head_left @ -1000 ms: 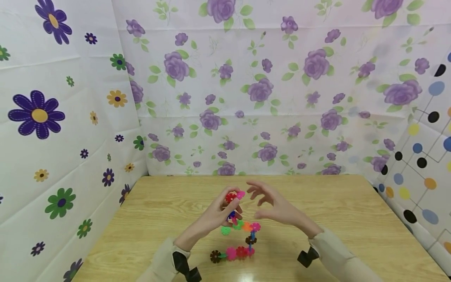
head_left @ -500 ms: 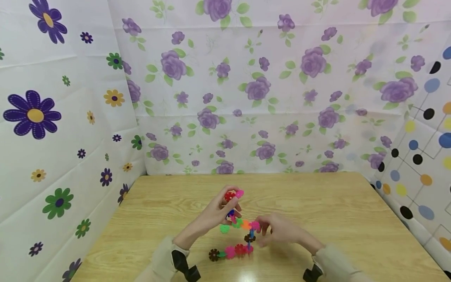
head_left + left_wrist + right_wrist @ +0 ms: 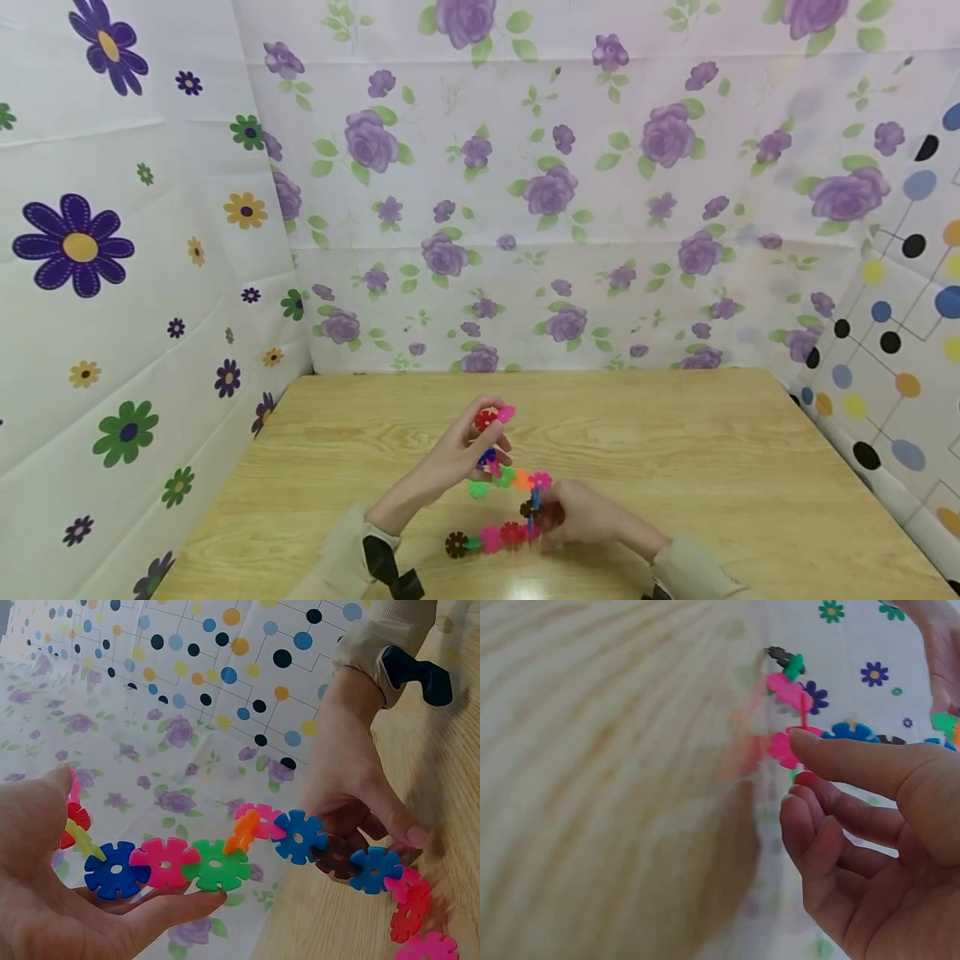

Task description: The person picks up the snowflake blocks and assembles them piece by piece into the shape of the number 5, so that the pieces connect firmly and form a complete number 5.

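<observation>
A chain of interlocking plastic flower discs (image 3: 491, 538) in several colours runs from my left hand (image 3: 450, 457) down to the table. The left hand holds its upper end, with a red disc (image 3: 486, 419) and a pink disc (image 3: 506, 413) at the fingertips. In the left wrist view, a blue disc (image 3: 116, 870) and a green disc (image 3: 217, 865) lie along those fingers. My right hand (image 3: 587, 515) is at the chain's right side, by the brown disc (image 3: 339, 859). The right wrist view shows its thumb and curled forefinger around a pink disc (image 3: 783, 752) low on the chain.
The wood-grain table (image 3: 337, 475) has floral cloth (image 3: 480, 183) behind it and patterned cloth at both sides. A light green disc (image 3: 478, 490) shows below the left hand. A dark brown disc (image 3: 456, 545) ends the chain's lower row.
The right hand has come down and left from open air to the chain, then lower along it. The left hand keeps its hold, almost unmoved.
</observation>
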A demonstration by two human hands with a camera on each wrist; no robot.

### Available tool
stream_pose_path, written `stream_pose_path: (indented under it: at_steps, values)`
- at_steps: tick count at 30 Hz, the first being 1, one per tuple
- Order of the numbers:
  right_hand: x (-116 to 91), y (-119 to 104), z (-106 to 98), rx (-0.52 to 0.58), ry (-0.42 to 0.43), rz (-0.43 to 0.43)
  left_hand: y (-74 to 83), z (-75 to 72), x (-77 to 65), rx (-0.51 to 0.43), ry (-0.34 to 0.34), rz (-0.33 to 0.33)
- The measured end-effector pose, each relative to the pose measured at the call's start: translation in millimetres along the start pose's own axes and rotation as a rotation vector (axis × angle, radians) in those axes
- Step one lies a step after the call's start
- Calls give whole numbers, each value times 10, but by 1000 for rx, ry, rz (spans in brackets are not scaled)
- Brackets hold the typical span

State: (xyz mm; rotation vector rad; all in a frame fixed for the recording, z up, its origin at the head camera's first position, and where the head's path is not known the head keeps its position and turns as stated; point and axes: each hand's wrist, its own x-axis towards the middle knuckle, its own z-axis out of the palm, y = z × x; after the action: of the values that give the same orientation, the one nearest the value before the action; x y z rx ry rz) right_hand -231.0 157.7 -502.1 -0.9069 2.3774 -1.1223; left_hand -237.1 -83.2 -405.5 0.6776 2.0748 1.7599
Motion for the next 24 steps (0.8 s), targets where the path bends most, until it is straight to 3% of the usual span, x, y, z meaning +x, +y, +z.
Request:
stream_pose_path:
  at_steps: [6, 13, 20, 24]
  values:
    - [54, 33, -248, -1, -57, -1, -34, -40, -24, -36, 19, 11]
    - [357, 69, -498, -133, -62, -118, -69, -70, -44, -83, 28, 49]
    - [756, 53, -431, -176, -90, -177, -89, -97, -74, -90, 18, 61]
    - [922, 54, -331, -281, -110, -192, -57, -132, -98, -98, 10, 81]
